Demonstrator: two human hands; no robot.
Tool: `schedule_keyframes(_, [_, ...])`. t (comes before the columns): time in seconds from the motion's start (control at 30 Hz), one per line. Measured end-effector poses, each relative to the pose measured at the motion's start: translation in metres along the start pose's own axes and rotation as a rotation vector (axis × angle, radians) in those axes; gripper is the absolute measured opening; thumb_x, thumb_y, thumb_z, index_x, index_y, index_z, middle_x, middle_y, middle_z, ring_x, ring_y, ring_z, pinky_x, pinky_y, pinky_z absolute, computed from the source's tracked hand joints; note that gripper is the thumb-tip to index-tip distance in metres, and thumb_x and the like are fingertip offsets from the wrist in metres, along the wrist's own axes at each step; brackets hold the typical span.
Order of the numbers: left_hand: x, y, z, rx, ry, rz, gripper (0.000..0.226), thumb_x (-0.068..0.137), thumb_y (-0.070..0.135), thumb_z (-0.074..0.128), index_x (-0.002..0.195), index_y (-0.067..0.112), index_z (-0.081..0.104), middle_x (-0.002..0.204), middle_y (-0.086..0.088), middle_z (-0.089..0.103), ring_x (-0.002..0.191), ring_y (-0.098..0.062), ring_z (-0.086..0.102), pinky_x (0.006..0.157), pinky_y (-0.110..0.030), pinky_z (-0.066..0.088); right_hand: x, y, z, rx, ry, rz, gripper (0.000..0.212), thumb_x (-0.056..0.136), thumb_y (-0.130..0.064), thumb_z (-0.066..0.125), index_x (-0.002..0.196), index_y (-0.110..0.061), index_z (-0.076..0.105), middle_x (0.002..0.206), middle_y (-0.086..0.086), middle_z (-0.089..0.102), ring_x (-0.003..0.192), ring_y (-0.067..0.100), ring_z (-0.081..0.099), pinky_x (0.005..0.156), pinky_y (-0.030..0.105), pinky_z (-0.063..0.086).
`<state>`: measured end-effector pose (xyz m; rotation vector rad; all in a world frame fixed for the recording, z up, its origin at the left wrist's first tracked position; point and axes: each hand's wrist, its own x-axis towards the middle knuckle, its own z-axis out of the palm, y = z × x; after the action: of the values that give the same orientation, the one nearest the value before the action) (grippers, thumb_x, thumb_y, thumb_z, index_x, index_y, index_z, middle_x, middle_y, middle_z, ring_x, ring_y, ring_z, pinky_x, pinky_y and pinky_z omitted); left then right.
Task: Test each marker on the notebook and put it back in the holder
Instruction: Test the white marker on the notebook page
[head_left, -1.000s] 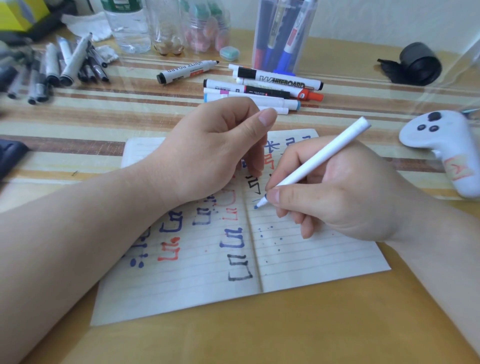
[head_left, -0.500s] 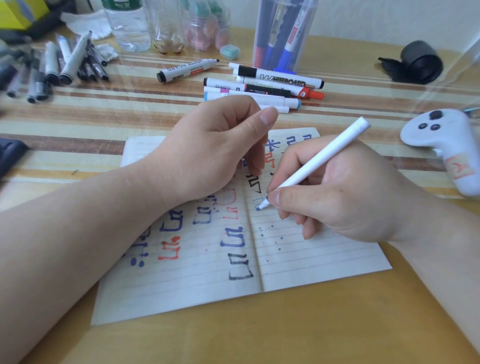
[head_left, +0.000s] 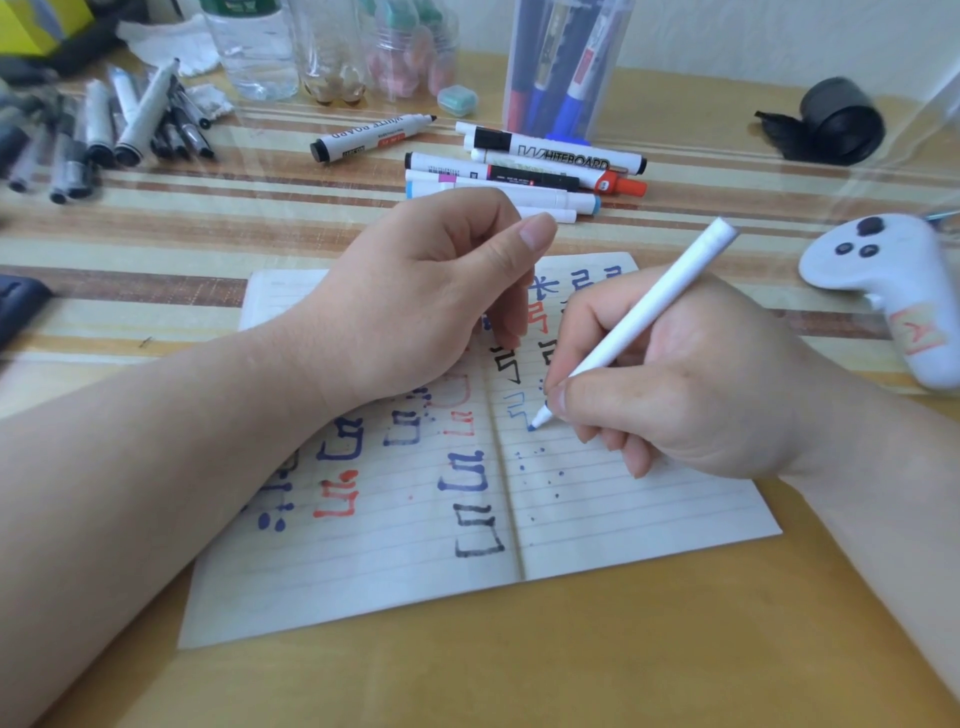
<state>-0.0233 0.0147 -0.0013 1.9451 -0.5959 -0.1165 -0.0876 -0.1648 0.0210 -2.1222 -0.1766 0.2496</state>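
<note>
An open lined notebook lies on the table, covered with blue, red and black test marks. My right hand grips a thin white marker whose blue tip touches the right page beside a fresh light-blue stroke. My left hand rests on the notebook's upper middle with curled fingers; nothing shows inside them. The clear holder stands at the back with several markers upright in it. In front of the holder lies a pile of whiteboard markers, with a single black-capped one to its left.
A heap of grey and black markers lies at the far left. Clear bottles and a small teal eraser sit at the back. To the right are a white controller and a black tape roll.
The marker tip has moved slightly down the right page and left a light-blue stroke. My left hand has stayed in place.
</note>
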Motion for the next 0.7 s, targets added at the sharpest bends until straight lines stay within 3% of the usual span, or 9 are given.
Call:
schedule_keyframes(0.13, [0.000, 0.000, 0.000, 0.009, 0.001, 0.004, 0.040, 0.105, 0.039, 0.051, 0.075, 0.016, 0.060, 0.068, 0.001, 0.073, 0.051, -0.004, 0.053, 0.056, -0.019, 0.044, 0.000, 0.002, -0.001, 0.017, -0.006, -0.008, 0.011, 0.076, -0.006, 0.072, 0.067, -0.009, 0.068, 0.055, 0.008, 0.065, 0.044, 0.023, 0.060, 0.041, 0.032, 0.048])
schedule_keyframes(0.3, [0.000, -0.002, 0.000, 0.012, 0.005, 0.016, 0.038, 0.104, 0.039, 0.054, 0.081, 0.012, 0.067, 0.068, 0.003, 0.073, 0.051, 0.000, 0.055, 0.056, -0.011, 0.040, 0.001, 0.005, -0.002, 0.075, -0.055, -0.042, 0.011, 0.079, -0.006, 0.075, 0.070, -0.009, 0.070, 0.060, 0.009, 0.068, 0.049, 0.021, 0.062, 0.044, 0.034, 0.051])
schedule_keyframes(0.53, [0.003, -0.008, 0.001, -0.041, -0.006, 0.071, 0.010, 0.099, 0.027, 0.066, 0.098, 0.021, 0.074, 0.069, 0.010, 0.070, 0.056, -0.008, 0.064, 0.055, -0.016, 0.047, 0.005, 0.013, -0.004, 0.355, -0.025, -0.048, 0.006, 0.076, -0.009, 0.069, 0.070, -0.010, 0.071, 0.056, 0.008, 0.058, 0.045, 0.017, 0.049, 0.038, 0.025, 0.041])
schedule_keyframes(0.7, [0.002, -0.010, 0.002, -0.034, -0.032, 0.094, 0.016, 0.088, 0.041, 0.074, 0.102, 0.035, 0.079, 0.087, -0.008, 0.077, 0.075, -0.038, 0.068, 0.071, -0.052, 0.059, 0.011, 0.014, -0.006, 0.571, 0.188, -0.130, 0.011, 0.075, 0.000, 0.060, 0.068, -0.009, 0.062, 0.049, 0.011, 0.036, 0.044, 0.020, 0.023, 0.041, 0.021, 0.021])
